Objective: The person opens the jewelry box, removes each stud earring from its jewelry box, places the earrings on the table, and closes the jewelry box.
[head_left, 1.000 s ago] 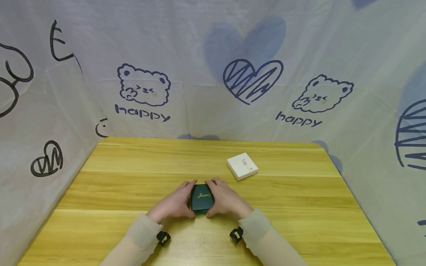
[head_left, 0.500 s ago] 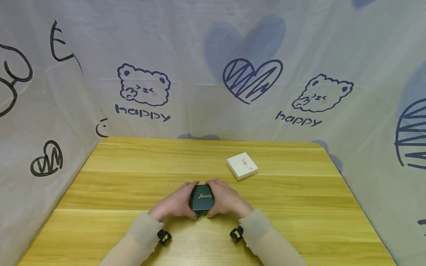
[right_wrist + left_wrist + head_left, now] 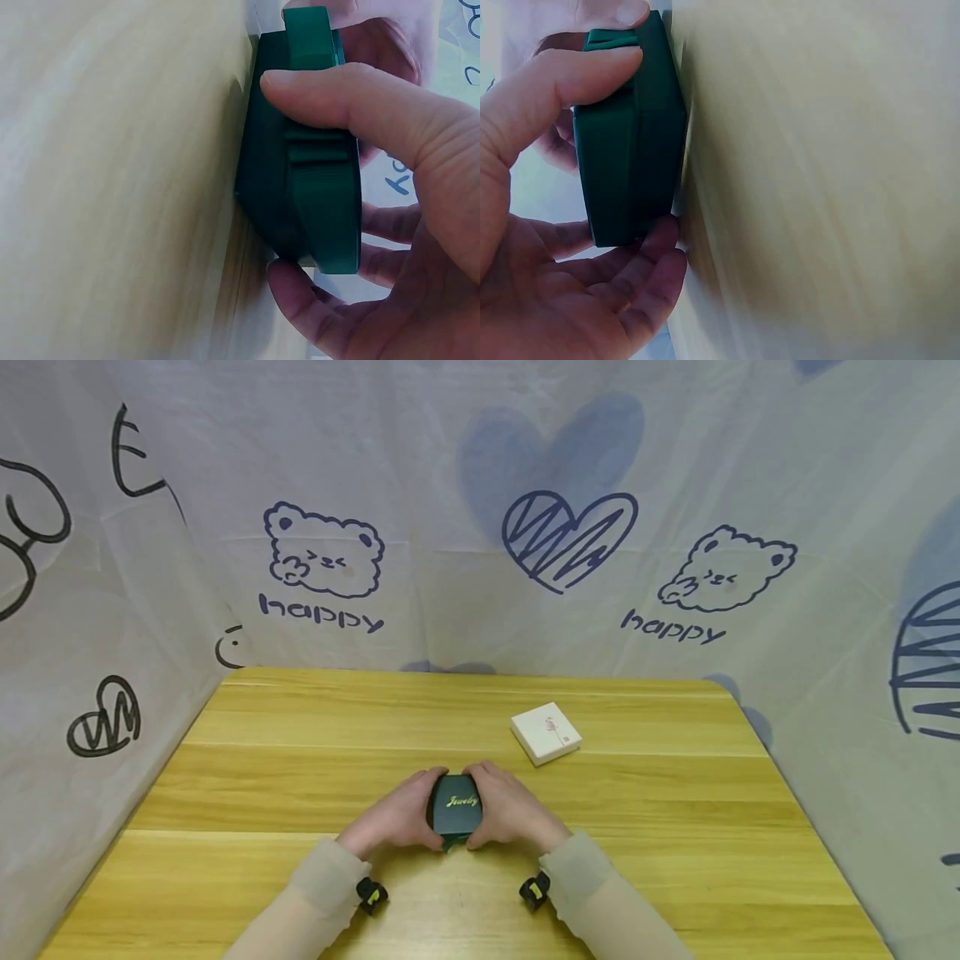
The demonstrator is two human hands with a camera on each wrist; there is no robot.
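Observation:
A dark green jewelry box [image 3: 457, 810] with gold "Jewelry" lettering on its lid sits on the table between both hands. The left hand [image 3: 407, 814] grips its left side, thumb at the near edge and fingers at the far end. Mirroring it, the right hand [image 3: 507, 810] holds the right side. A small green flap [image 3: 453, 841] sticks out at the near edge between the thumbs. In the left wrist view, the thumb presses the box [image 3: 607, 165] near a folded green strip. The right wrist view has the thumb lying across the seam of the box [image 3: 326, 202].
A white square box [image 3: 546, 734] with a red print lies farther back, right of the hands. The wooden table [image 3: 300, 718] ends at a cloth backdrop [image 3: 442, 602] with printed bears and hearts.
The green flap at the box's near edge has come into sight, and the lid lettering shows more fully. Both hands stay around the box with only slight finger shifts.

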